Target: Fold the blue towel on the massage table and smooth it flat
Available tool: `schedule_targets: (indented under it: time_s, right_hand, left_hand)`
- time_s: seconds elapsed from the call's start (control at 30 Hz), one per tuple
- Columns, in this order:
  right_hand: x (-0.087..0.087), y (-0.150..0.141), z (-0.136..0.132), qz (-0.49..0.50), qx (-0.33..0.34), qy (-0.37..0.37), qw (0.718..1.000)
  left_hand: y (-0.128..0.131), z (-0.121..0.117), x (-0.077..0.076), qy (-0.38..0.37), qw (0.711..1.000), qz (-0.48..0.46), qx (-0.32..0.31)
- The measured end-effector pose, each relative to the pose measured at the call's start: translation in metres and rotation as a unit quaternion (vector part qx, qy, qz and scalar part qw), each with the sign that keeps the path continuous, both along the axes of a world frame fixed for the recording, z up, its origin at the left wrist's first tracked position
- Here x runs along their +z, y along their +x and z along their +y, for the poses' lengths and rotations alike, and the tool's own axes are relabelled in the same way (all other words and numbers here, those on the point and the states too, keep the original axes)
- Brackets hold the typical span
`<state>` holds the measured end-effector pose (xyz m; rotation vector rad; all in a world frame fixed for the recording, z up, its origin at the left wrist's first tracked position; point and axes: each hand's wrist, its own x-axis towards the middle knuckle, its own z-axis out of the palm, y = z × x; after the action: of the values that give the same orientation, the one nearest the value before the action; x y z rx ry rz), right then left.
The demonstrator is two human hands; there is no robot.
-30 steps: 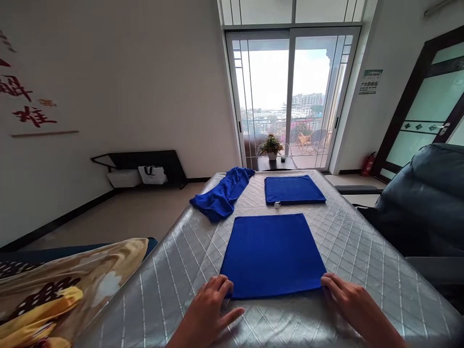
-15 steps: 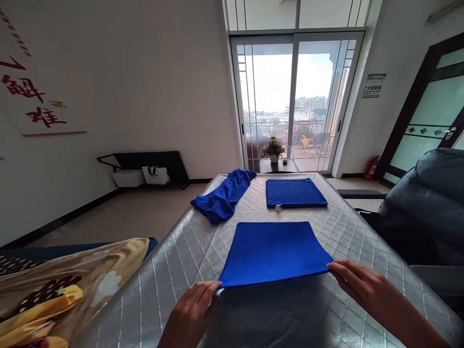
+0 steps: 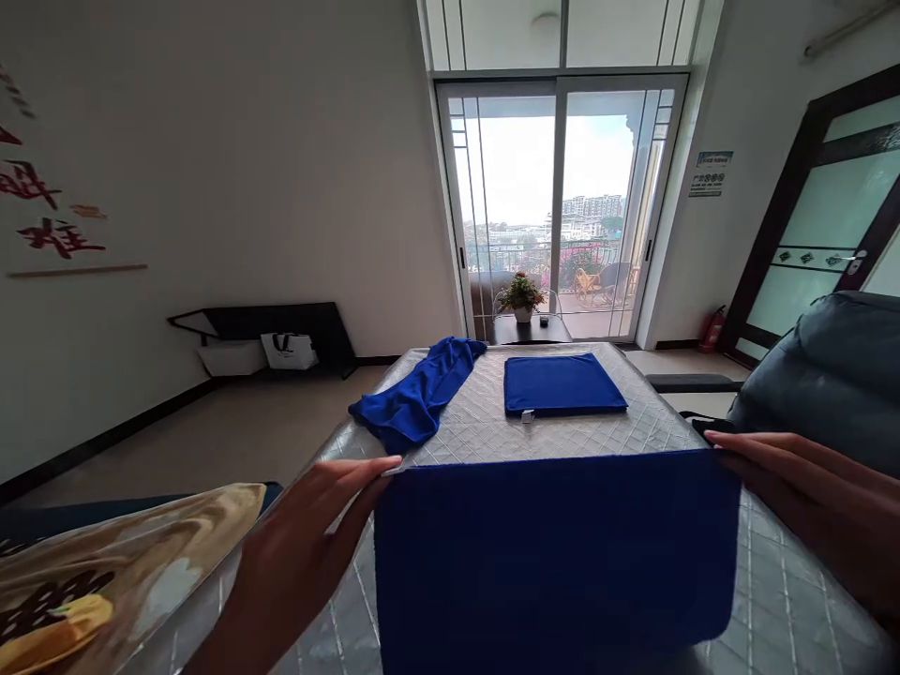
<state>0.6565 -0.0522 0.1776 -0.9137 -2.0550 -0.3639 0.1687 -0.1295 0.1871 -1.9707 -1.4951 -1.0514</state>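
Observation:
My left hand (image 3: 309, 525) and my right hand (image 3: 802, 492) pinch the two upper corners of a blue microfibre towel (image 3: 555, 553), which hangs flat and spread between them, close to the camera. Its lower edge and the mat behind it are hidden. Beyond it, a neatly folded blue towel (image 3: 562, 384) lies on the quilted silver mat (image 3: 464, 422), with a small white label at its near edge. To its left lies a crumpled blue towel (image 3: 414, 398).
A patterned yellow-and-brown blanket (image 3: 105, 572) lies at lower left, and a dark grey armchair (image 3: 830, 375) stands at right. Farther off are a potted plant (image 3: 521, 295) on a dark table, a glass balcony door (image 3: 555, 206), white bags (image 3: 288, 351) and a red fire extinguisher (image 3: 712, 330).
Both hands have raised the near towel off the mat and toward me. It was lying flat, then lifting at its near edge, and it now hangs spread from its corners.

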Motion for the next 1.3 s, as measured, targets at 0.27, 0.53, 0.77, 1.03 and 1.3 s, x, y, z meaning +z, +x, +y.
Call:
schedule_targets:
  time_s: [0.27,0.53,0.77,1.03,1.3]
  right_hand:
    - [0.025,-0.008,0.165,-0.033,-0.021,-0.228,0.973]
    - [0.100,-0.024,0.288,0.077,-0.141,-0.115,0.980]
    - [-0.008,-0.019,0.335,0.132,-0.130,-0.139,0.973]
    - [-0.199,-0.021,0.340,0.100,-0.125,-0.277,0.948]
    - [-0.200,-0.007,0.350,0.072,-0.123,-0.241,0.960]
  left_hand:
    - [0.018,0.190,0.021,-0.191,0.977,-0.039,-0.090]
    - [0.052,0.336,0.072,-0.022,0.989,-0.137,-0.041]
    - [0.070,0.381,-0.047,-0.035,0.984,-0.161,-0.070]
    - [0.071,0.362,-0.188,-0.188,0.978,-0.039,-0.078]
    - [0.066,0.358,-0.176,-0.172,0.980,0.089,-0.039]
